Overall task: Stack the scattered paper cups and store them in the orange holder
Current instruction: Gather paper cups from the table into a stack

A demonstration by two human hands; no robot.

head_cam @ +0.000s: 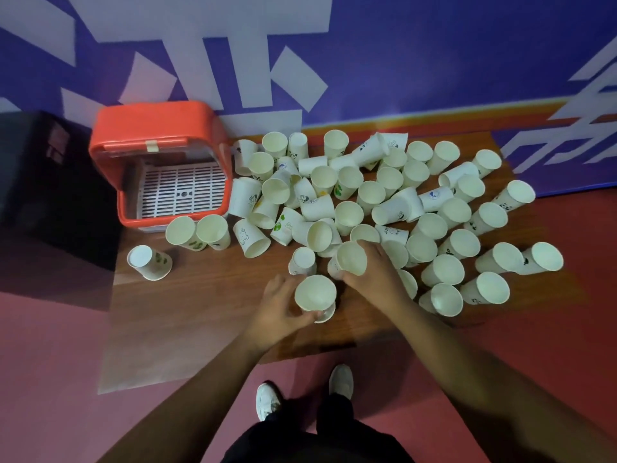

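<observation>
A person's left hand (278,310) curls its fingers (305,317) round the lower wall of a mouth-up paper cup (315,294) on the counter (200,295), down and to the right of the orange holder (153,128), apparently steadying it as the base of a stack. The right hand (380,274), farther right of the holder, wraps its fingers (365,246) round a second cup (351,257), tilted beside the first, probably so it can be nested inside. Dozens of loose cups (349,213), upright and tipped, sprawl from the holder's right wall outward. The holder stands open, its white grille (182,192) showing and no cup visible inside, seemingly ready for finished stacks.
</observation>
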